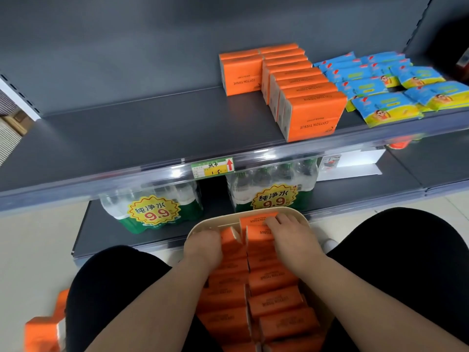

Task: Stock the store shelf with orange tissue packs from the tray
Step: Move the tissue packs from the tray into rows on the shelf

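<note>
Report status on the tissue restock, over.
Left hand in tray, curled into left row, grip hidden. Right hand gripping far packs. Orange rows on shelf, space left of them. Nothing blocking.

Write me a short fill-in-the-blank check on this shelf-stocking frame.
1. The left hand and right hand are in the tray, whose orange tissue packs sit in ____ rows.
2. On the upper shelf, blue packs lie to the ____ of the shelved orange packs.
3. The price tag has a red arrow pointing ____.
Missing words: two; right; up.
</note>
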The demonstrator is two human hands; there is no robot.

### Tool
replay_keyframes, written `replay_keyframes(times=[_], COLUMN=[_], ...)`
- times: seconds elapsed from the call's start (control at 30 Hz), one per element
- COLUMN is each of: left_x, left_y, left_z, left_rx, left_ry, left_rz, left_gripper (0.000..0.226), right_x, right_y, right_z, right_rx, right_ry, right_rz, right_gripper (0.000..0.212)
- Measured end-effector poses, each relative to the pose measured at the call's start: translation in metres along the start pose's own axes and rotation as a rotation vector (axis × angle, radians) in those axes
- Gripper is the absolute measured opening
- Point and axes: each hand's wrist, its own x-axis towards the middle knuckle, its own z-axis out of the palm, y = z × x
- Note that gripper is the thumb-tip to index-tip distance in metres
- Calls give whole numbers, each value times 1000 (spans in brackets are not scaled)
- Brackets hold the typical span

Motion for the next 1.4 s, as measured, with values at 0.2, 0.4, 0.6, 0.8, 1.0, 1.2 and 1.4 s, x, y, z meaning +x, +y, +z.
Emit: replay_keyframes(times=[0.2, 0.4, 0.6, 0.8, 1.0, 1.2, 1.4], left_x=[-25, -65, -75, -39, 31, 114, 177], left_y=[-7, -14, -21, -18, -6, 13, 29], left_z=[-24, -50, -125, -204, -255, -287, -295], left_rx=[-159, -230, -398, -396, -292, -121, -112], left_ry=[230, 488, 730, 773, 617, 571, 567], left_rz=[38, 146, 150, 98, 69, -33, -62], left_gripper=[33, 33, 36, 36, 36, 37, 49], right_x=[-9, -21, -9, 26, 78, 127, 152], right_y=[-3, -1, 6, 19, 51, 83, 107], right_z=[-22, -60, -127, -194, -238, -254, -247], right_rx=[-55, -104, -97, -113, -145, -234, -167], right_ry=[225, 439, 609, 688, 698, 664, 641], right_rz=[-32, -20, -7, 11, 95, 125, 153], right_gripper=[42, 52, 50, 49, 47, 45, 56])
